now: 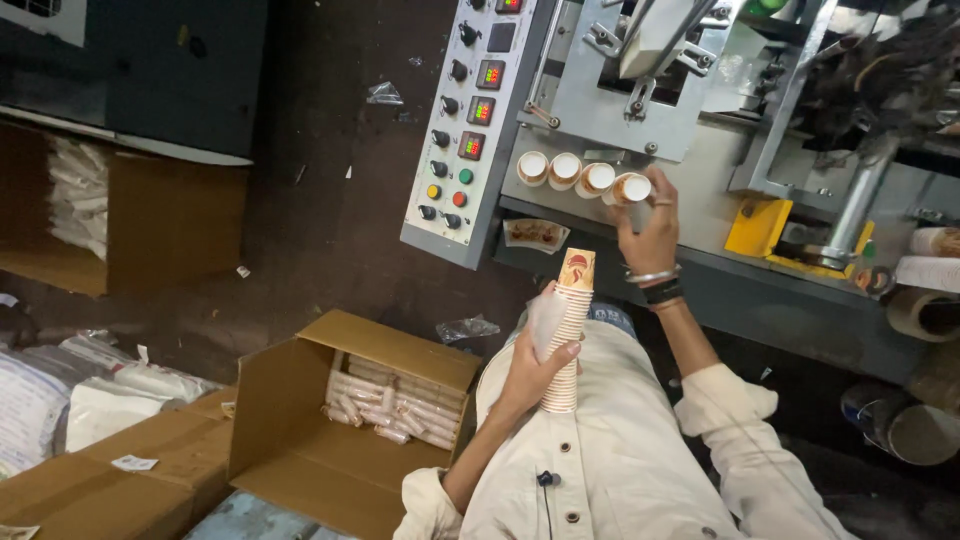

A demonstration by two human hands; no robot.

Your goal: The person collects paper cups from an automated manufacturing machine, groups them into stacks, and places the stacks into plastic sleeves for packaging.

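A dark, stained workshop floor [330, 200] fills the middle, littered with scraps of clear plastic film. From 12 to 3 o'clock stands a grey sheet-metal cup-forming machine [690, 130], its slanted control panel [465, 130] carrying 4 small lit displays and a column of black knobs with yellow, green and red buttons. At 9 o'clock sits 1 brown corrugated carton [170, 215] packed with wrapped white sleeves; at 6 to 7 o'clock 1 open carton [275, 400] holds rolled sleeves of cups [395, 400] lying flat, too many to count. At 3 to 4 o'clock rolls of tape [925, 310] lie on the machine's edge.

On the machine ledge at 12 o'clock, 4 paper cups [565, 170] with white insides and orange-brown printed walls lie in a row. The right hand [650, 235], with metal bangles at the wrist, closes its fingers around the rightmost of them. The left hand [535, 365] wraps thumb and fingers firmly round a tall nested stack of cups [568, 340], ribbed by their rims, held upright at centre against the cream shirt
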